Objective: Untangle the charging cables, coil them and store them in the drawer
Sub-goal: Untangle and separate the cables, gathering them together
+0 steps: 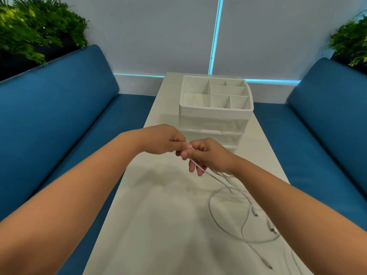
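Cables (234, 197), thin and white, trail in loose overlapping loops across the near right part of a long white table (158, 215), with several plug ends lying apart near its right edge. One end of the bundle rises off the table to where two bare hands meet above the middle of the tabletop. The left hand (164, 139) is curled with thumb and fingers pinching the strands at the top. The right hand (206, 155), touching the left, grips the same strands, which run down over its lower fingers before dropping to the table.

Just behind the hands stands a white plastic organiser (216, 111) with an open divided tray on top and clear drawers (214, 133) below; the drawers look closed. Blue cushioned benches (59, 116) flank the table, with green plants (35, 28) behind them.

Judging by this, the work is at an early stage: the cables look tangled, none is coiled, and nothing appears stored.
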`<state>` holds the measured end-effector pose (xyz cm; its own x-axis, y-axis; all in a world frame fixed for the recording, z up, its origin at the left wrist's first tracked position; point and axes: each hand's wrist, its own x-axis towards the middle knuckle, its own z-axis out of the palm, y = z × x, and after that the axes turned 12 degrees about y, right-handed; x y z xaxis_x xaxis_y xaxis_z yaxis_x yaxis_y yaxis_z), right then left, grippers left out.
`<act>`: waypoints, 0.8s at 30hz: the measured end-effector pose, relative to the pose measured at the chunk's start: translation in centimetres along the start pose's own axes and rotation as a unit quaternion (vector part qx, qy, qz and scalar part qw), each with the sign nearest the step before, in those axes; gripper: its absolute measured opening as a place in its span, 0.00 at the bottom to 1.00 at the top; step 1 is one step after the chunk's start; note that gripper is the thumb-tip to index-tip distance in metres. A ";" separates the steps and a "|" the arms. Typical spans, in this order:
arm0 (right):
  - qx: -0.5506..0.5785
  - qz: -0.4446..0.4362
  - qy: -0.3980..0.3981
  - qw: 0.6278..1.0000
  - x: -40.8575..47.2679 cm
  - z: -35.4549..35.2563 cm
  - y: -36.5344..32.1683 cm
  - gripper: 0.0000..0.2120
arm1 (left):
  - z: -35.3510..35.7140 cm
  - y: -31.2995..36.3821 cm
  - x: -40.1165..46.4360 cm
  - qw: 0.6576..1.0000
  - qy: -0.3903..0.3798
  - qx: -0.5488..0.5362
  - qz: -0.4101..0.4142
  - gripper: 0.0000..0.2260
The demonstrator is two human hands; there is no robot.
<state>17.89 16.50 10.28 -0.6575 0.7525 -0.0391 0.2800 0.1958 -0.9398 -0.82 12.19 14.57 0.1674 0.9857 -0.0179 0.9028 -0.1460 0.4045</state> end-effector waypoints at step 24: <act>-0.356 0.042 0.120 0.926 -2.0 -2.0 5.2 0.23 | 1.6 -3.5 -0.5 0.997 -0.011 -0.016 -0.080 0.21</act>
<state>22.08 17.24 6.17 -0.4626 0.8849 0.0550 0.7687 0.4312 -0.4723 -3.38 12.09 11.70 0.0312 0.9940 -0.1051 0.9053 0.0165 0.4244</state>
